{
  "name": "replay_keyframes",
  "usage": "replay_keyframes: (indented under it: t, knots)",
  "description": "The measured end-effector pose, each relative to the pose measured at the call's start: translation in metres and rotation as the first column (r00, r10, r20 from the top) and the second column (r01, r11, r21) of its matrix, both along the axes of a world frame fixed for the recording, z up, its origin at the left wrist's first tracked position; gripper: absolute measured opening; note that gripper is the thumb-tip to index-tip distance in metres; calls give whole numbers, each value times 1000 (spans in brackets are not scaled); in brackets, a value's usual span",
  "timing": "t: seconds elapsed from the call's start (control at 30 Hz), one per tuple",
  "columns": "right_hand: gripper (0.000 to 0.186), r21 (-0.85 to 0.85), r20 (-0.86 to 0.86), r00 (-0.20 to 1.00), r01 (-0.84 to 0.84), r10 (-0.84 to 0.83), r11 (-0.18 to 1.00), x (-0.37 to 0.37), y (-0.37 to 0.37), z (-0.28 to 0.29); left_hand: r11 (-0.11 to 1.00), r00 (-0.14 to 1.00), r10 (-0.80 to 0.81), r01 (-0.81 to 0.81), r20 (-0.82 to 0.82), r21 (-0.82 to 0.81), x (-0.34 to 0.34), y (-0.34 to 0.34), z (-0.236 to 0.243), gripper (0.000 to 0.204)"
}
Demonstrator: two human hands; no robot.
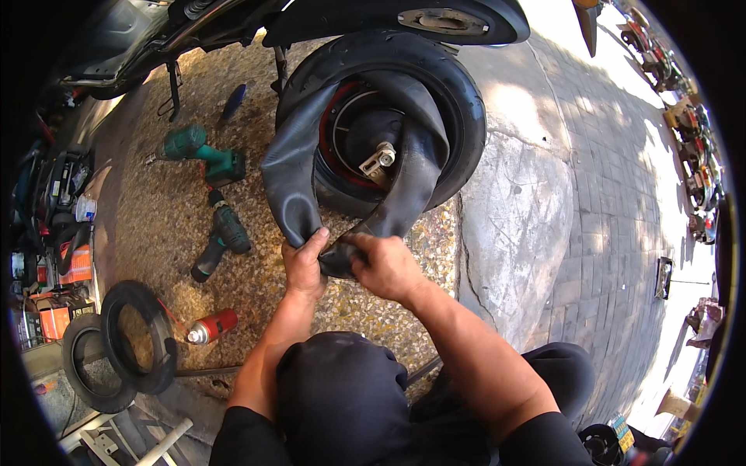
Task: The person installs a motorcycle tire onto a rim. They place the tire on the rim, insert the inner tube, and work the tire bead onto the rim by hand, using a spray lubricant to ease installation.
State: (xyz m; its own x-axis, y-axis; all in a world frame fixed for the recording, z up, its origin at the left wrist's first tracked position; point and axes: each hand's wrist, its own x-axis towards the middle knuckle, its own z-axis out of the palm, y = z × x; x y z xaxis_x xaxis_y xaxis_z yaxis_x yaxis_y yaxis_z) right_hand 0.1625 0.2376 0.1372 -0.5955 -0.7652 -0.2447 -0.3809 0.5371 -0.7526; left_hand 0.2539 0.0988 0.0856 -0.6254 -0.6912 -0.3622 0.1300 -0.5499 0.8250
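Observation:
A black inner tube (291,167) hangs partly out of the black tire (466,116) of a wheel, its near end pulled toward me. My left hand (305,260) grips the tube's near end, thumb on top and pointing up. Close beside it, my right hand (386,264) is closed on the same end, with bent fingers pressing into the rubber. What lies under the right fingertips is hidden. Inside the loop of the tube show the wheel's dark hub (377,133), a red-edged rim (325,128) and a metal fitting (378,161).
Left of the wheel lie a green impact wrench (198,151), a dark drill (223,241) and a blue-handled tool (233,101). Nearer are a red spray can (212,326) and two loose tires (116,311). A vehicle's dark body (466,19) overhangs the wheel. Paving (606,194) stretches right.

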Motion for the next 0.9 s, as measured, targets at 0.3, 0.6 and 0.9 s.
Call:
replay_keyframes:
  t: [0.3, 0.6, 0.9]
  knots:
    - [21, -7, -186, 981, -55, 52, 998, -19, -18, -5, 999, 998, -36, 36, -57, 3, -1, -2, 11, 12]
    - [16, -234, -103, 993, -74, 50, 969, -35, -6, -16, 998, 994, -39, 43, -104, 41, 1, -9, 8, 12]
    - [16, -158, -127, 991, 26, -47, 987, -16, -9, -11, 982, 979, -175, 166, -101, -86, 0, 0, 25, 22]
